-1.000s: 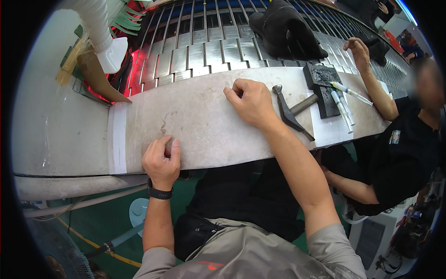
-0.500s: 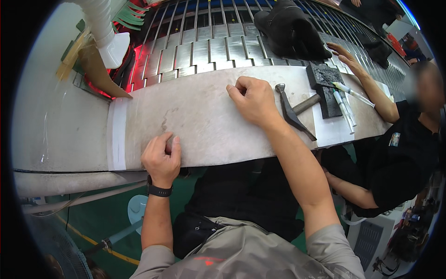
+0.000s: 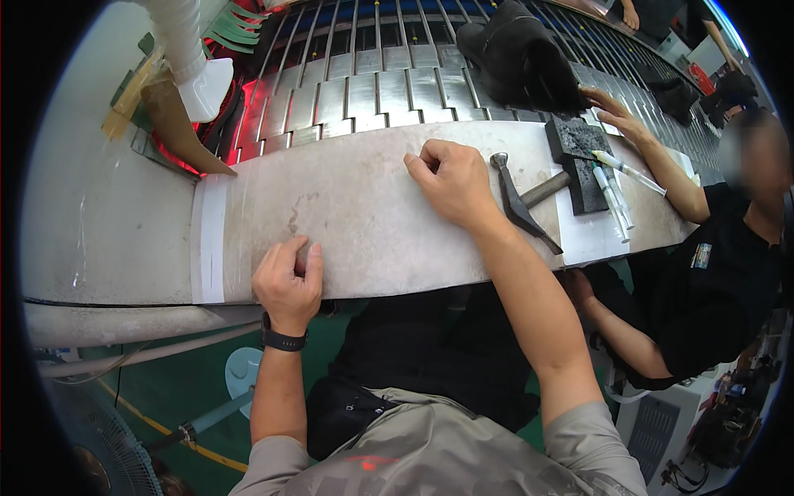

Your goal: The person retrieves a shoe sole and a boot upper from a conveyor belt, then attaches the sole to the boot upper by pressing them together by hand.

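My left hand [image 3: 287, 285] rests on the front edge of the pale worktop [image 3: 364, 231], fingers curled in and holding nothing. Farther in, my right hand [image 3: 451, 178] lies on the same surface as a loose fist with nothing visible in it. Just right of it is a hammer [image 3: 513, 198] with a dark metal head, its short handle pointing toward two black foam-like blocks [image 3: 579, 140]. A black boot [image 3: 521, 62] lies on the metal conveyor beyond, and a co-worker's hand [image 3: 612, 112] touches its near end.
Slim syringe-like tubes [image 3: 612, 198] lie on white paper beside the blocks. A co-worker in black [image 3: 686, 298] sits at the right. Metal slats of the conveyor [image 3: 356, 95] run along the back. A white flexible duct [image 3: 203, 87] comes down at the left, near red light.
The co-worker's hand has come up to the boot, and the boot has tilted slightly. The co-worker's other hand has shifted below the worktop's edge. My hands stay in place.
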{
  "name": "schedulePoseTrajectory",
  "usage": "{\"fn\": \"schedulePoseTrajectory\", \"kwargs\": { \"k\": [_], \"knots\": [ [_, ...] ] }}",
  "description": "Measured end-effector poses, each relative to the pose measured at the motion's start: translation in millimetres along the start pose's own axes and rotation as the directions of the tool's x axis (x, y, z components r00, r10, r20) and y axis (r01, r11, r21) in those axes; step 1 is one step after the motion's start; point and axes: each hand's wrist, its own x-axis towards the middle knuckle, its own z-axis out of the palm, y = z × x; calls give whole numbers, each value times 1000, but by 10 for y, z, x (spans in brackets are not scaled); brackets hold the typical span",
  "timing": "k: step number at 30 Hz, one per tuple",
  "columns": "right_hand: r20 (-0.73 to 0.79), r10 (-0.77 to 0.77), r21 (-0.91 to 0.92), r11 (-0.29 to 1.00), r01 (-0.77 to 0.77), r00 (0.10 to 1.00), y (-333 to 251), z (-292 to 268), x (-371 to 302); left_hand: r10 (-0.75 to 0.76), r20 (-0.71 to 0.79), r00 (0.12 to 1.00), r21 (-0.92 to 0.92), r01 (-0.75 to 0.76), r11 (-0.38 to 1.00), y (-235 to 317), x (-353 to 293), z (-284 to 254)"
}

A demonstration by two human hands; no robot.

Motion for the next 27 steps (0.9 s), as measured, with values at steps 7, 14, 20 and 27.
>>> {"fn": "schedulePoseTrajectory", "kwargs": {
  "k": [7, 14, 20, 27],
  "knots": [
    [78, 87, -17, 996, -86, 993, -80, -24, 1, 4, -3, 1000, 0, -4, 1000, -27, -20, -2],
    [16, 17, -21, 1000, -17, 1000, -21, 50, -33, 0, 18, 1000, 0, 0, 1000, -67, -58, -16],
    [0, 9, -7, 1000, -9, 1000, -46, 82, -35, 15, 1, 1000, -13, -15, 1000, -85, -57, -32],
    [-4, -9, -15, 1000, 8, 1000, -62, 107, -44, 16, 3, 1000, -13, -16, 1000, -125, -79, -54]
  ]
}}
